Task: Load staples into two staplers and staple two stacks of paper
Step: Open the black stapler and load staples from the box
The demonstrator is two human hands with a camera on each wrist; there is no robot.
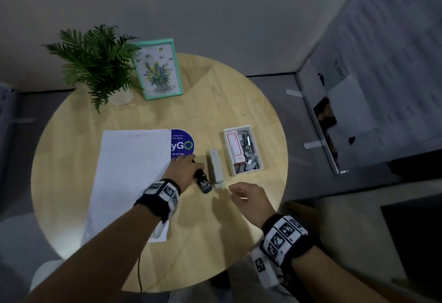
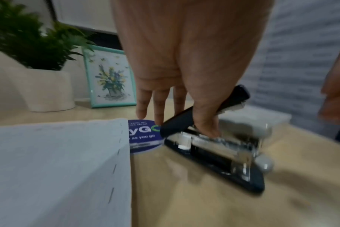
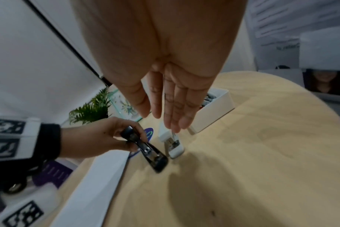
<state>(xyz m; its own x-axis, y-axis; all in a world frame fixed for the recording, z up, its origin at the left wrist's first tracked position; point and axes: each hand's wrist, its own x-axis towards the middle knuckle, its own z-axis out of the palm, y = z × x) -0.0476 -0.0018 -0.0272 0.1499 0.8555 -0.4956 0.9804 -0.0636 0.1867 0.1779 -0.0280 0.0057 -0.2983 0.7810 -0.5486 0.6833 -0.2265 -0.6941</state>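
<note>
My left hand (image 1: 187, 167) grips the raised black lid of the black stapler (image 1: 203, 183), which lies on the round wooden table (image 1: 215, 243) just right of the white paper stack (image 1: 126, 178). In the left wrist view the thumb of my left hand (image 2: 184, 98) reaches down to the shiny metal magazine of the black stapler (image 2: 213, 155). The white stapler (image 1: 216, 167) lies beside it. My right hand (image 1: 244, 195) hovers near its front end, fingers straight and holding nothing (image 3: 159, 115). A white tray (image 1: 239, 127) with loose staples and a staple box stands to the right.
A potted fern (image 1: 95, 63) and a teal picture frame (image 1: 157, 68) stand at the table's back. A blue round sticker (image 1: 184, 145) shows beside the paper. Bare wood lies in front of my hands. The table edge curves close on the right.
</note>
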